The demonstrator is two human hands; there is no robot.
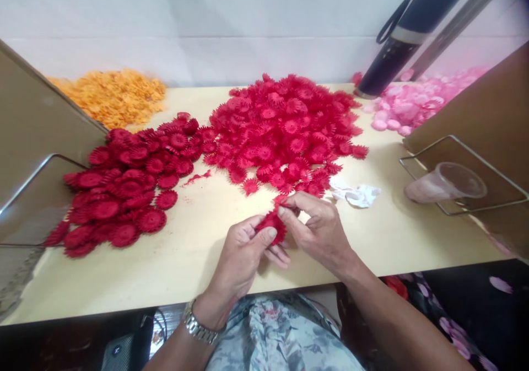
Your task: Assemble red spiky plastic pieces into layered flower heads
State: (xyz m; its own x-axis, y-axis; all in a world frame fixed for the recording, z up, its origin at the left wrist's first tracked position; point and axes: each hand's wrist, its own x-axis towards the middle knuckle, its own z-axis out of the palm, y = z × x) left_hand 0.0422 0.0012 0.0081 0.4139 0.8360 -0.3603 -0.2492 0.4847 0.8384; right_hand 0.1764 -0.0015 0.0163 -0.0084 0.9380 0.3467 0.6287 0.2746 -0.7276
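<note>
Near the table's front edge, my left hand (243, 244) holds a red fringed paper flower (273, 229) between thumb and fingers. My right hand (316, 225) pinches the upper right edge of the same flower with thumb and forefinger; whether it also has a separate petal piece there I cannot make out. Just beyond my hands spreads a large heap of loose red fringed flower pieces (285, 128). To the left lies a pile of darker red, thicker round flowers (128, 183), with a few red scraps (196, 177) beside it.
Yellow-orange pieces (119, 98) lie at the back left, pink ones (421, 103) at the back right beside a dark blue bottle (392, 57). A crumpled white tissue (359, 194) and a clear plastic cup (446, 183) in a wire holder are on the right. Cardboard panels (37, 112) flank the table.
</note>
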